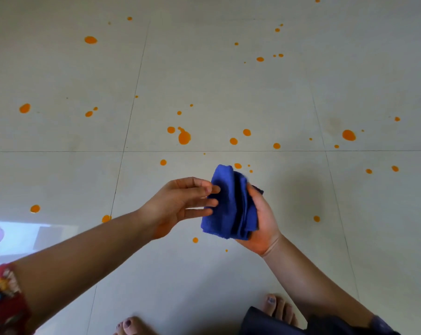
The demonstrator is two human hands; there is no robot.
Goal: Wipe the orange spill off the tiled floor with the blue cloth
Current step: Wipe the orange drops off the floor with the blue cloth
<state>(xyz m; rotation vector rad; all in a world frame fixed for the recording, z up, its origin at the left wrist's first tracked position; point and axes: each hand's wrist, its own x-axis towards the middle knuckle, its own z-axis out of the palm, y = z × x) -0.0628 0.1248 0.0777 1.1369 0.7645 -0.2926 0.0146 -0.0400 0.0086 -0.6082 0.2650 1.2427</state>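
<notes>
A folded blue cloth [231, 204] is held up above the floor, lying in my right hand [262, 221], whose fingers curl around its right side. My left hand [180, 204] reaches in from the left, fingertips pinching the cloth's left fold. Orange spill drops lie scattered over the pale tiled floor [204, 81]; the largest blob [184, 137] sits just beyond the hands, with others at the left [25, 108], right [348, 135] and far back [90, 40]. Small drops lie below the hands too [195, 240].
My bare feet [277, 308] stand at the bottom edge of the view. A bright patch of reflected light [23, 238] lies on the tile at the lower left. Dark grout lines cross the floor.
</notes>
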